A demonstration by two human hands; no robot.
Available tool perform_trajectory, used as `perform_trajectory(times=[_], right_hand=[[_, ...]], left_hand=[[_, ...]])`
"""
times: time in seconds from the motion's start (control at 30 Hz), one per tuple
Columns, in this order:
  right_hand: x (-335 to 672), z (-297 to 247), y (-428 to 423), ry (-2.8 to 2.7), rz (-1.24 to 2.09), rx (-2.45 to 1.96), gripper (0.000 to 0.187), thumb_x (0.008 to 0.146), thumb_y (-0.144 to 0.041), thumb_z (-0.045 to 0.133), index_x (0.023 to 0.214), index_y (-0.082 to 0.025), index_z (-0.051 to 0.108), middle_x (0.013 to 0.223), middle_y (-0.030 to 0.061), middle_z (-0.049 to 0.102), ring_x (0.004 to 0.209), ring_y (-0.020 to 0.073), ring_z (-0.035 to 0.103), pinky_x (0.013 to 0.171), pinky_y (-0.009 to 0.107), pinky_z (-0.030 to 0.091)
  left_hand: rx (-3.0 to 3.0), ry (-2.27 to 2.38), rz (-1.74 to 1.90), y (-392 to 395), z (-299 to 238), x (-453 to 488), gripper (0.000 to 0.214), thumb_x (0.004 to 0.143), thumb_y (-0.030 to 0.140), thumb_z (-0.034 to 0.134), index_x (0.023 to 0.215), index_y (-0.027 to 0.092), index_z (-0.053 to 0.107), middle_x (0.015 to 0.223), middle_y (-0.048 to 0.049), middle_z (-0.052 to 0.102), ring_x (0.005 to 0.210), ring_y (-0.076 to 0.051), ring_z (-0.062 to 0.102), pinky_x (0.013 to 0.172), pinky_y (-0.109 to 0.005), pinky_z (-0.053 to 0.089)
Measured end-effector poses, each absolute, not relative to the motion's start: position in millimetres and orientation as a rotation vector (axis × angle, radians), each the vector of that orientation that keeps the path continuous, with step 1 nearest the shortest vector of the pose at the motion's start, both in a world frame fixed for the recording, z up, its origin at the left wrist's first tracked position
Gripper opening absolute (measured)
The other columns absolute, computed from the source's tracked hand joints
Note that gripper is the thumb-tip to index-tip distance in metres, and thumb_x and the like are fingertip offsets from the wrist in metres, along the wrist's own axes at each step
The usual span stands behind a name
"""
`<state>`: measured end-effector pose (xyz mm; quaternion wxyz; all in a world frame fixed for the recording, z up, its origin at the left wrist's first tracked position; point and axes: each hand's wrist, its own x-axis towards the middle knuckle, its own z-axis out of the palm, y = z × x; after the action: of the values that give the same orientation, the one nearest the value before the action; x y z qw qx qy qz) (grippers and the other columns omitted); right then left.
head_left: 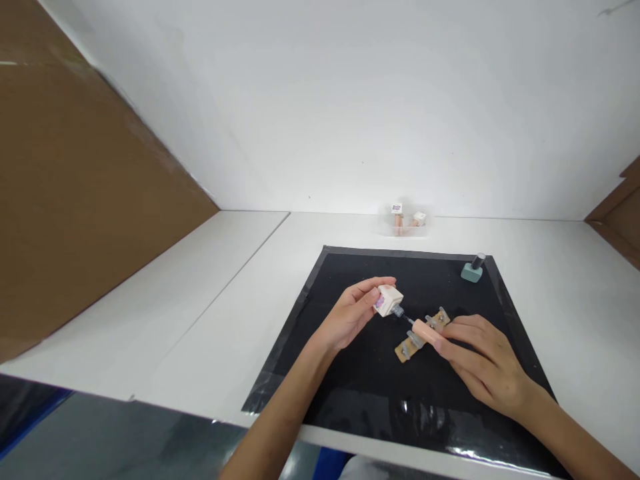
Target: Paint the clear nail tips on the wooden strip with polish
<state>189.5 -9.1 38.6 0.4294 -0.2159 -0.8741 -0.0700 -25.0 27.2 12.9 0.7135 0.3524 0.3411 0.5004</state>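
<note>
In my left hand [350, 312] is a white, square nail polish bottle [389, 301] with a purple mark, tilted so its grey neck points down to the right. My right hand [487, 363] pinches the peach handle of a nail polish brush [426, 331]. The thin brush stem reaches up toward the bottle's neck; whether its tip touches the neck is too small to tell. Below the brush lies a wooden strip [403, 353] bearing several clear nail tips [414, 339]. The brush handle hides part of that strip.
A teal nail polish bottle [471, 272] with a dark cap stands at the mat's far right corner. Behind the black mat [360, 400], a clear box [407, 231] holds peach-capped white bottles. A brown panel [90, 173] rises at the left.
</note>
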Motion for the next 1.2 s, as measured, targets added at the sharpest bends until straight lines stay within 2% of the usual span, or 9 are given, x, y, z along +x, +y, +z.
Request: perform_trajectory(times=[0.13, 0.37, 0.5, 0.63, 0.93, 1.2], right_hand=[[190.1, 37.0, -8.1, -2.22, -0.236, -0.533, 0.022, 0.086, 0.0, 0.045, 0.091, -0.015, 0.061, 0.071, 0.0074, 0.068, 0.065, 0.015, 0.062, 0.054, 0.028, 0.053], [193.4, 27.0, -6.0, -2.241, -0.44, -0.505, 0.021, 0.083, -0.001, 0.052, 0.086, -0.018, 0.064, 0.071, 0.0034, 0.07, 0.067, 0.0152, 0.063, 0.058, 0.028, 0.054], [193.0, 27.7, -5.9, -2.238, -0.475, -0.49, 0.023, 0.084, 0.0, 0.05, 0.085, -0.018, 0.064, 0.07, 0.0035, 0.07, 0.067, 0.0152, 0.063, 0.057, 0.028, 0.055], [193.3, 26.3, -6.2, -2.244, -0.446, -0.517, 0.025, 0.084, -0.001, 0.049, 0.086, -0.02, 0.064, 0.072, 0.0023, 0.07, 0.067, 0.0145, 0.063, 0.059, 0.028, 0.055], [193.2, 24.7, -5.2, -2.278, -0.39, -0.503, 0.022, 0.086, -0.001, 0.047, 0.088, -0.015, 0.064, 0.072, 0.0058, 0.07, 0.068, 0.0163, 0.064, 0.06, 0.03, 0.054], [191.6, 25.9, -6.8, -2.205, -0.021, -0.586, 0.028, 0.085, 0.0, 0.043, 0.098, -0.019, 0.06, 0.076, 0.006, 0.067, 0.069, 0.0165, 0.063, 0.061, 0.03, 0.054]], left_hand=[[0.795, 0.763, 1.097, 27.1, 14.3, -24.2, 0.032, 0.061, 0.033, 0.078, 0.088, 0.016, 0.073, 0.079, -0.0051, 0.07, 0.074, -0.014, 0.06, 0.07, -0.025, 0.042], [0.816, 0.792, 1.109, 27.7, 13.4, -24.4, 0.031, 0.059, 0.032, 0.079, 0.086, 0.017, 0.073, 0.077, -0.003, 0.069, 0.072, -0.013, 0.058, 0.067, -0.023, 0.041], [0.836, 0.795, 1.119, 28.1, 11.2, -24.9, 0.03, 0.06, 0.031, 0.078, 0.086, 0.017, 0.073, 0.077, -0.0031, 0.068, 0.071, -0.013, 0.058, 0.066, -0.023, 0.041], [0.842, 0.801, 1.128, 28.2, 10.4, -25.0, 0.03, 0.06, 0.03, 0.078, 0.085, 0.016, 0.073, 0.078, -0.0041, 0.067, 0.071, -0.014, 0.058, 0.066, -0.025, 0.041], [0.867, 0.796, 1.131, 28.4, 10.5, -24.9, 0.03, 0.059, 0.031, 0.079, 0.085, 0.018, 0.074, 0.079, -0.0032, 0.065, 0.072, -0.013, 0.056, 0.065, -0.023, 0.041], [0.882, 0.768, 1.121, 27.9, 12.3, -24.7, 0.028, 0.061, 0.032, 0.078, 0.085, 0.017, 0.074, 0.079, -0.0034, 0.064, 0.071, -0.013, 0.055, 0.064, -0.024, 0.04]])
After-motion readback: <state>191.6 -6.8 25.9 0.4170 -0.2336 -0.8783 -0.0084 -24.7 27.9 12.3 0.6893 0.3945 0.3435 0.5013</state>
